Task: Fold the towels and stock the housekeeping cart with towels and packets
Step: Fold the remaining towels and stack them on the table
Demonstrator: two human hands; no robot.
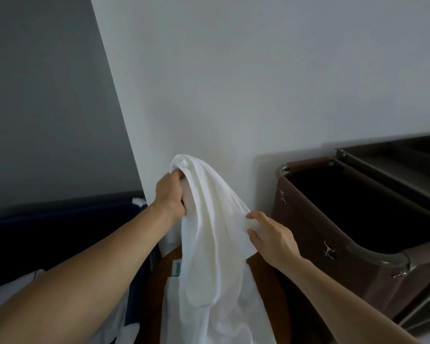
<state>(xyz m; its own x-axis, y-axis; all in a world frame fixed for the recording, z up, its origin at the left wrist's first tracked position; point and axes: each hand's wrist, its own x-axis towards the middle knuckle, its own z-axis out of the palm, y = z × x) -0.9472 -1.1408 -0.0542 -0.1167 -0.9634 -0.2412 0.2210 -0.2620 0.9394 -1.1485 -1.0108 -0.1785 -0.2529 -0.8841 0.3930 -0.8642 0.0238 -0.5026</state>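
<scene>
The left hand point(170, 194) grips a bunched top of the white towel point(209, 244), which hangs limp below it. To its right, the right hand point(271, 234) pinches the cloth's edge. It looks soft and light; corners seem the best hold, with the cart point(333, 232) just beyond the right hand.

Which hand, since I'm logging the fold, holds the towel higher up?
The left hand: its grip bunches the white towel at its top; the right hand pinches a side edge lower down.
</scene>
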